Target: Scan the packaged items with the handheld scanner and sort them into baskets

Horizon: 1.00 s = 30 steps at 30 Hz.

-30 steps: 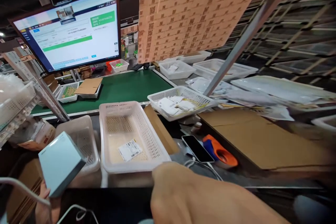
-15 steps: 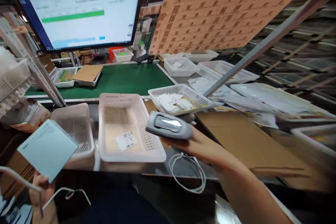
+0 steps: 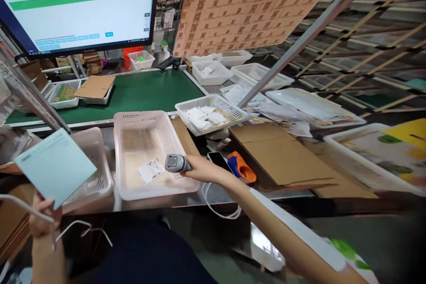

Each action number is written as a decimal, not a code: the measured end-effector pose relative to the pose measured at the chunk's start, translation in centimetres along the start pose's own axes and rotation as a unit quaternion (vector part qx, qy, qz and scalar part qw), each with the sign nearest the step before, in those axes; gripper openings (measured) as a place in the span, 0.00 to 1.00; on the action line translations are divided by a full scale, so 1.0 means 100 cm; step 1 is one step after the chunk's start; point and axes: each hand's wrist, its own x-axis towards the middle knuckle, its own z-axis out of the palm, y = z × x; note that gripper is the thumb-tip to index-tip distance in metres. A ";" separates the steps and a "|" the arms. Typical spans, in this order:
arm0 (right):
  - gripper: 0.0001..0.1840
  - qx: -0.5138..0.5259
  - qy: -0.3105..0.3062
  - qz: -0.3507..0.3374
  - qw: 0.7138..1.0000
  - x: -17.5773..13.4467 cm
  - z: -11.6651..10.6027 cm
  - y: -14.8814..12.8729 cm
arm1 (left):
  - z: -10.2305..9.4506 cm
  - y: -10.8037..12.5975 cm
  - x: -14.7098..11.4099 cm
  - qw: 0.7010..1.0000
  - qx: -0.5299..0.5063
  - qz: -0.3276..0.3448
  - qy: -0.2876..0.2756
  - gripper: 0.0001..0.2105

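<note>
My left hand [image 3: 45,215] grips a flat light-blue box [image 3: 56,166] by its lower corner, tilted up at the left. My right hand [image 3: 201,169] is wrapped round a grey barcode scanner [image 3: 176,163], its head over the right side of a pinkish-white plastic basket [image 3: 124,186]. In that basket lies a white label slip [image 3: 149,171] with printed codes. A second basket [image 3: 96,142] stands partly behind the blue box. Below my right wrist hangs a loop of white cable [image 3: 221,215].
A monitor [image 3: 83,22] stands at upper left, over a green conveyor belt [image 3: 143,91]. Right of the scanner are a phone [image 3: 218,159], an orange tape dispenser [image 3: 244,171] and flat cardboard [image 3: 273,153]. A metal post [image 3: 293,51] slants across the right. A basket of white slips [image 3: 213,117] sits behind.
The scanner has turned and moved lower, toward the label in the basket. The phone and tape dispenser now show beside my forearm. The view has shifted right; the blue box stays in my left hand.
</note>
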 end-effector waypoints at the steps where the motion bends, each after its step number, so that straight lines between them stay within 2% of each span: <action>1: 0.16 0.004 0.008 -0.008 1.000 -0.001 0.000 0.001 | 0.020 0.007 0.005 1.000 -0.018 0.007 -0.013 0.28; 4: 0.18 0.034 0.080 -0.062 0.994 -0.010 -0.002 -0.003 | 0.078 0.018 0.017 0.996 -0.030 0.005 -0.090 0.36; 7: 0.14 0.104 0.148 -0.163 0.970 -0.029 -0.013 -0.024 | 0.122 0.012 0.023 0.986 0.000 -0.028 -0.165 0.45; 10: 0.08 0.119 0.175 -0.245 0.946 -0.047 -0.030 -0.050 | 0.153 -0.004 0.020 0.971 0.036 -0.069 -0.225 0.52; 13: 0.08 0.101 0.215 -0.293 0.926 -0.055 -0.049 -0.069 | 0.175 -0.019 0.009 0.960 0.059 -0.078 -0.264 0.53; 17: 0.09 0.104 0.230 -0.332 0.909 -0.050 -0.066 -0.072 | 0.193 -0.032 -0.007 0.949 0.084 -0.080 -0.293 0.54; 22: 0.10 0.106 0.220 -0.325 0.914 -0.046 -0.069 -0.053 | 0.199 -0.052 -0.020 0.939 0.113 -0.091 -0.313 0.54; 25: 0.11 0.098 0.222 -0.298 0.923 -0.049 -0.070 -0.030 | 0.200 -0.071 -0.030 0.941 0.149 -0.118 -0.281 0.52; 27: 0.11 0.083 0.235 -0.280 0.927 -0.051 -0.078 -0.010 | 0.203 -0.082 -0.037 0.950 0.180 -0.093 -0.236 0.54; 30: 0.12 0.058 0.307 -0.257 0.915 -0.050 -0.112 0.030 | 0.203 -0.085 -0.040 0.966 0.167 -0.036 -0.193 0.60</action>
